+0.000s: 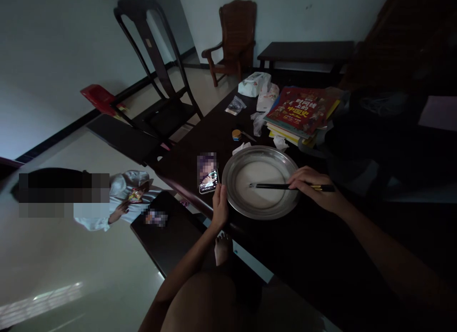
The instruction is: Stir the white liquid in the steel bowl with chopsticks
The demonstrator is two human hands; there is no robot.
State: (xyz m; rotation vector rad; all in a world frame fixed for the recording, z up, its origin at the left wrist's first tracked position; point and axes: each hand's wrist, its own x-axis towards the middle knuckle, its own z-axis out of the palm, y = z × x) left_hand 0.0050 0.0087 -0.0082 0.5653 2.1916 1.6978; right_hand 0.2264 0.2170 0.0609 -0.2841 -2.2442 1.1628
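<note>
Bracing basin (262, 213) near table (193, 155) edge with straight-fingered left hand (220, 208) | clasping chopsticks (271, 186) in right hand (312, 185) | seemingly stirring pale liquid (260, 172), unfinished

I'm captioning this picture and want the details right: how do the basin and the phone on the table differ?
The basin is round and silvery, while the phone is roughly rectangular. The basin is clearly larger than the phone. The basin holds something pale, whereas the phone has a lit screen, partly blurred out. Both rest on the dark table.
</note>
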